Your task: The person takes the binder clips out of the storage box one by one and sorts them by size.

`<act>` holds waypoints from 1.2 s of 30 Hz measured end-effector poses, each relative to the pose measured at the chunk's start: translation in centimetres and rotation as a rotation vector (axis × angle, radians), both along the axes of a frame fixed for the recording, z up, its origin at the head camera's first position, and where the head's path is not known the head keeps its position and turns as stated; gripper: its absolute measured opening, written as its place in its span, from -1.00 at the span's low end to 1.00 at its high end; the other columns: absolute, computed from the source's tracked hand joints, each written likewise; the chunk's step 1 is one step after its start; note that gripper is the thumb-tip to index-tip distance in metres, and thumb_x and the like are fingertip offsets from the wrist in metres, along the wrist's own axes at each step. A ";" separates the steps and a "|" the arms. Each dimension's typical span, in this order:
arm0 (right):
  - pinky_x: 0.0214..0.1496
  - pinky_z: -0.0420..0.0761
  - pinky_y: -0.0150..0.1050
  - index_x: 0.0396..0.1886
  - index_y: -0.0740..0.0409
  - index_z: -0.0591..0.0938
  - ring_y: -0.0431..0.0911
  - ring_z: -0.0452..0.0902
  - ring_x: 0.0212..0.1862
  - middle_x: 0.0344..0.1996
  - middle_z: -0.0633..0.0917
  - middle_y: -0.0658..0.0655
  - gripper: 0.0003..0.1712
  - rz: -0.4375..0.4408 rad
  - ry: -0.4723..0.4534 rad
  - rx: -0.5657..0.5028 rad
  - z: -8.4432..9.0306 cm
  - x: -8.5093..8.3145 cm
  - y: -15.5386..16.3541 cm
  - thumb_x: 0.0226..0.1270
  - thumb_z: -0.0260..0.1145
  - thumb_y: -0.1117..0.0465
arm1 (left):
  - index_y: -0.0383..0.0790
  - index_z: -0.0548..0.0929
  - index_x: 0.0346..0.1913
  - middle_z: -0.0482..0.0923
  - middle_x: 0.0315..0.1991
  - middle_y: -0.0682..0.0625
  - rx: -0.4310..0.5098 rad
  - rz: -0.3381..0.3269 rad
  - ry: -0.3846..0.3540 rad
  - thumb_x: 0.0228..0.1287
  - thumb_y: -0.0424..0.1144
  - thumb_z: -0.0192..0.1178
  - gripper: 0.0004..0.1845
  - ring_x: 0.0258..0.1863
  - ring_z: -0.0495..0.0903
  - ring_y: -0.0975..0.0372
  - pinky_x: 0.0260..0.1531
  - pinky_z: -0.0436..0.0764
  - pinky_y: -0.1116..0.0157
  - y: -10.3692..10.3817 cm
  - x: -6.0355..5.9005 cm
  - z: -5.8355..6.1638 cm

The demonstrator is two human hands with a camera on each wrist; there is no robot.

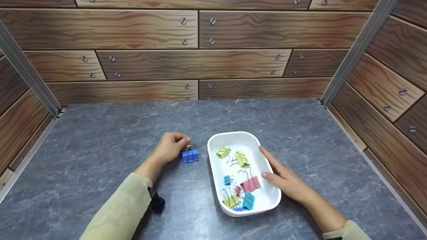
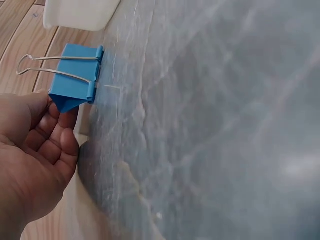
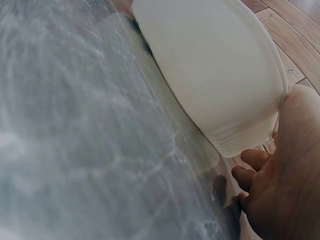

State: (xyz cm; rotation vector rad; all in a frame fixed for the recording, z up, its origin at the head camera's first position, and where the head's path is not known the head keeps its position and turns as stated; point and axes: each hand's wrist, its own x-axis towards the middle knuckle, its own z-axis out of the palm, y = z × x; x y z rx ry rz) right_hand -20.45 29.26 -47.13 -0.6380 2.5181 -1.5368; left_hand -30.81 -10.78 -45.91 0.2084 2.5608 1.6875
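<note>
My left hand [image 1: 171, 145] pinches at the raised wire handles of a blue binder clip [image 1: 190, 156] on the tabletop. In the left wrist view, the blue clip stands with a wire handle pointing up; the thumb and fingertips of the hand [image 2: 37, 150] are partly hidden behind it. To the right is a white plastic tray [image 1: 210, 163] with several binder clips inside. My right hand [image 1: 288, 181] holds the tray's right side, thumb over the rim and index finger along the edge. In the right wrist view, the other fingers [image 3: 245, 177] curl loosely beside the tray wall [image 3: 215, 75].
In the tray, yellow-green clips [image 1: 242, 158] lie at the far end. Pink [image 1: 250, 184], teal [image 1: 248, 201] and more yellow-green clips [image 1: 231, 200] cluster at the near end. The grey marbled tabletop [image 1: 116, 133] is enclosed by wood-patterned walls [image 1: 193, 65].
</note>
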 end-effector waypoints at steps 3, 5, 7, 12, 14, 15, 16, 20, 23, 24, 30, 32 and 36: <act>0.28 0.56 -0.25 0.75 -0.25 0.10 0.19 0.28 0.52 0.66 0.19 0.24 -0.12 -0.012 -0.005 0.011 0.0 0.0 0.0 0.61 0.29 0.14 | -0.36 0.83 -0.15 0.77 -0.36 -0.03 -0.006 0.019 0.001 0.55 -0.30 0.27 -0.80 -0.34 0.67 0.24 -0.26 0.62 0.34 0.1 -0.4 -0.3; 0.27 0.57 -0.24 0.75 -0.27 0.10 0.18 0.27 0.53 0.66 0.18 0.24 -0.12 -0.019 -0.011 0.014 0.1 0.0 0.0 0.61 0.29 0.12 | -0.33 0.84 -0.18 0.76 -0.38 0.00 -0.022 0.032 0.011 0.54 -0.29 0.29 -0.81 -0.35 0.65 0.24 -0.27 0.60 0.33 0.1 -0.7 -0.4; 0.27 0.58 -0.23 0.75 -0.26 0.10 0.20 0.27 0.53 0.67 0.16 0.25 -0.12 -0.019 -0.008 0.016 0.1 0.0 -0.1 0.61 0.28 0.13 | -0.30 0.84 -0.21 0.74 -0.40 0.02 -0.040 0.042 0.024 0.54 -0.28 0.30 -0.81 -0.36 0.62 0.25 -0.27 0.58 0.31 0.1 -0.8 -0.5; 0.25 0.59 -0.23 0.75 -0.28 0.10 0.19 0.26 0.53 0.67 0.16 0.24 -0.13 -0.018 -0.012 0.020 0.1 0.0 -0.1 0.62 0.28 0.11 | -0.31 0.86 -0.16 0.74 -0.39 0.02 -0.067 0.062 0.060 0.51 -0.28 0.33 -0.83 -0.37 0.61 0.25 -0.27 0.57 0.31 0.0 -1.2 -0.8; 0.24 0.60 -0.24 0.75 -0.27 0.10 0.20 0.27 0.52 0.67 0.16 0.25 -0.13 -0.017 -0.008 0.029 0.2 0.0 0.0 0.62 0.28 0.10 | -0.33 0.86 -0.13 0.76 -0.37 0.00 -0.071 0.072 0.066 0.49 -0.29 0.34 -0.83 -0.36 0.62 0.26 -0.26 0.58 0.32 0.0 -1.3 -0.9; 0.22 0.61 -0.24 0.75 -0.27 0.10 0.20 0.28 0.51 0.67 0.16 0.26 -0.14 -0.015 -0.002 0.034 0.3 0.0 0.0 0.62 0.28 0.10 | -0.33 0.86 -0.13 0.77 -0.36 -0.01 -0.076 0.077 0.067 0.49 -0.29 0.34 -0.83 -0.36 0.63 0.26 -0.25 0.59 0.31 0.1 -1.3 -0.9; 0.21 0.62 -0.24 0.75 -0.26 0.10 0.22 0.28 0.51 0.66 0.16 0.28 -0.14 -0.012 0.004 0.038 0.3 0.0 0.0 0.62 0.27 0.10 | -0.34 0.86 -0.12 0.77 -0.35 -0.02 -0.078 0.080 0.064 0.48 -0.29 0.34 -0.83 -0.35 0.63 0.26 -0.24 0.59 0.31 0.1 -1.4 -0.9; 0.19 0.63 -0.24 0.75 -0.25 0.10 0.23 0.30 0.49 0.66 0.15 0.30 -0.15 -0.009 0.006 0.041 0.3 -0.1 0.0 0.63 0.27 0.09 | -0.34 0.86 -0.10 0.78 -0.31 -0.03 -0.090 0.090 0.062 0.48 -0.30 0.35 -0.83 -0.31 0.64 0.25 -0.19 0.61 0.29 0.3 -1.4 -0.9; 0.18 0.64 -0.23 0.75 -0.26 0.09 0.23 0.32 0.48 0.66 0.17 0.30 -0.14 -0.007 -0.003 0.037 0.2 -0.1 0.1 0.63 0.27 0.09 | -0.34 0.85 -0.10 0.77 -0.33 -0.01 -0.092 0.105 0.061 0.49 -0.30 0.34 -0.83 -0.34 0.63 0.26 -0.21 0.60 0.29 0.4 -1.4 -1.0; 0.18 0.65 -0.22 0.75 -0.27 0.09 0.22 0.33 0.48 0.66 0.17 0.29 -0.14 -0.008 -0.012 0.034 0.2 0.0 0.1 0.63 0.27 0.09 | -0.35 0.85 -0.10 0.76 -0.35 -0.01 -0.092 0.111 0.064 0.49 -0.30 0.33 -0.83 -0.35 0.63 0.26 -0.22 0.60 0.29 0.4 -1.4 -1.0; 0.21 0.63 -0.22 0.75 -0.33 0.08 0.18 0.33 0.48 0.65 0.20 0.25 -0.13 -0.025 -0.028 0.046 0.0 0.0 0.1 0.63 0.28 0.06 | -0.39 0.82 -0.03 0.76 -0.34 -0.03 -0.055 0.134 0.053 0.52 -0.32 0.28 -0.80 -0.36 0.69 0.24 -0.21 0.64 0.29 0.3 -1.2 -0.9; 0.21 0.62 -0.22 0.75 -0.31 0.08 0.19 0.33 0.48 0.65 0.20 0.26 -0.13 -0.027 -0.016 0.054 0.0 0.0 0.1 0.62 0.28 0.06 | -0.39 0.81 -0.03 0.77 -0.31 -0.05 -0.045 0.137 0.043 0.55 -0.32 0.25 -0.80 -0.32 0.71 0.21 -0.17 0.66 0.25 0.1 -1.2 -0.9; 0.21 0.61 -0.23 0.75 -0.33 0.10 0.17 0.33 0.48 0.65 0.21 0.23 -0.13 -0.035 -0.021 0.055 0.0 -0.2 0.1 0.62 0.29 0.04 | -0.38 0.81 -0.03 0.76 -0.27 -0.08 -0.037 0.142 0.041 0.59 -0.31 0.22 -0.78 -0.26 0.73 0.16 -0.12 0.68 0.20 -0.3 -1.0 -0.7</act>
